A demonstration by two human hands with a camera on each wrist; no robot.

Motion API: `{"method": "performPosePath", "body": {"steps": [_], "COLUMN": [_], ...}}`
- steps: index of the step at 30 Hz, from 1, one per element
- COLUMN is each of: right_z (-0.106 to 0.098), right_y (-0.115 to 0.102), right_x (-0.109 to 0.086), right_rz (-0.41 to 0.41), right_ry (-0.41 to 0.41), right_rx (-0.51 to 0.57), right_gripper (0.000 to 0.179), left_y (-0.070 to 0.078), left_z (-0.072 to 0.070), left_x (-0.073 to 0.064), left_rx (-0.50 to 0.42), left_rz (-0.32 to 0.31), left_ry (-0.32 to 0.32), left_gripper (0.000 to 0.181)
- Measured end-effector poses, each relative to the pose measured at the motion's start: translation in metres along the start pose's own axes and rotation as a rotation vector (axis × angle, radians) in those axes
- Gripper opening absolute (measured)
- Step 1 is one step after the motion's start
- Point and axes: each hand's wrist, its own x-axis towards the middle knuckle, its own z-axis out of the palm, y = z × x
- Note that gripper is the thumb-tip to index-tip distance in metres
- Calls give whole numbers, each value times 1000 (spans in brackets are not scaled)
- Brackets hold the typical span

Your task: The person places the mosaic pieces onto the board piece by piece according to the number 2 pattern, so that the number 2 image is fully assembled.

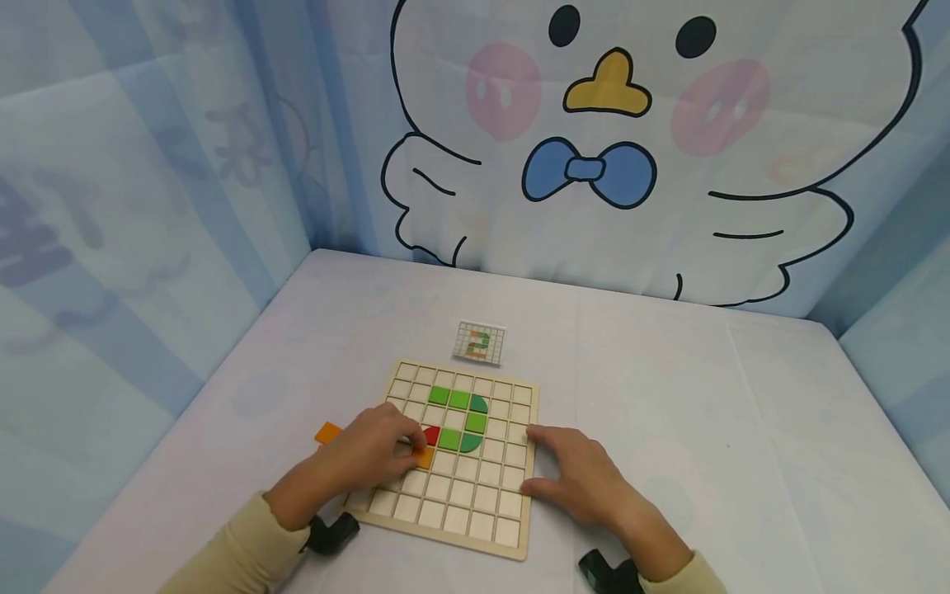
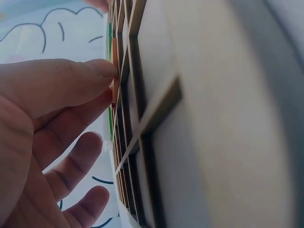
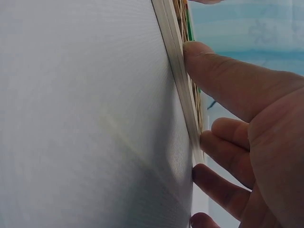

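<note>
A wooden grid board (image 1: 481, 499) lies flat on the table, with square recesses. Bright green square tiles (image 1: 449, 439) and rounded dark green tiles (image 1: 471, 443) form a curved line on it. At the line's lower left sits a red tile (image 1: 431, 436). Just below the red one, my left hand (image 1: 371, 450) pinches an orange tile (image 1: 426, 459) between thumb and index finger; the left wrist view shows that tile (image 2: 115, 57) edge-on at the board. My right hand (image 1: 582, 474) touches the board's right edge with thumb and fingertips, fingers spread and loosely extended.
Another orange tile (image 1: 326, 432) lies left of the board, partly hidden by my left hand. Behind the board stands a small pattern card (image 1: 479, 343) with a coloured figure on a grid. Patterned curtains (image 1: 148, 247) enclose the white tabletop (image 1: 668, 396).
</note>
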Motion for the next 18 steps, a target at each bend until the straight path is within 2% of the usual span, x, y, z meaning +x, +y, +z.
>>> {"method": "performPosePath", "body": {"steps": [9,16,18], "right_z": [-1,-1,-1], "right_y": [0,0,-1], "right_x": [0,0,0], "right_rz": [-9,5,7], "right_ry": [3,0,0], "right_rx": [-4,2,4], "right_gripper": [69,70,70], "left_y": [-4,-10,-12], "left_z": [-6,-15,-17], "left_x": [-3,-11,-13], "left_rx": [-1,-31,-22], "left_rz": [-32,-155,-168], "left_ry": [26,2,-4], "left_gripper": [13,18,20]}}
